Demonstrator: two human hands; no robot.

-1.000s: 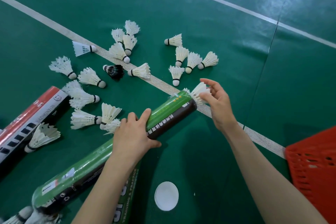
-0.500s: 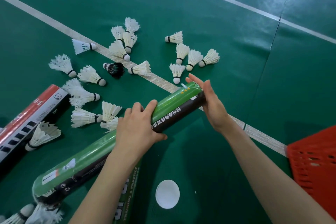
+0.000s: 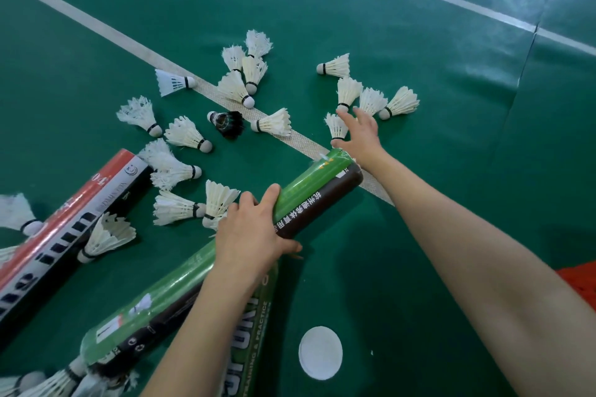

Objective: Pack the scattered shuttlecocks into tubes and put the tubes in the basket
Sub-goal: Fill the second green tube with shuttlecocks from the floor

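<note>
- Nearby, flat on the green court floor (image 3: 419, 235), a round white lid (image 3: 320, 352), just right of a second green tube (image 3: 258, 325) printed "TRAINING & PRACTICE".
- Lying across that one and slanting up to the right, a long tube (image 3: 309, 185): glossy green on top, dark brown below with white characters.
- Wrapped round its middle, the left hand (image 3: 251, 235), thumb over the green side, fingers curled beneath.
- Off to the left, a red tube (image 3: 80, 203) on the floor.
- Just past the long tube's far end, the right hand (image 3: 358, 135), fingers spread wide, thumb and forefinger either side of a white shuttlecock (image 3: 337, 127); actual grip unclear.
- Farther out, scattered shuttlecocks (image 3: 237, 87) along a white line (image 3: 106, 29), plus one black shuttlecock (image 3: 227, 122).
- At the right edge, a corner of the red basket (image 3: 582, 284).
</note>
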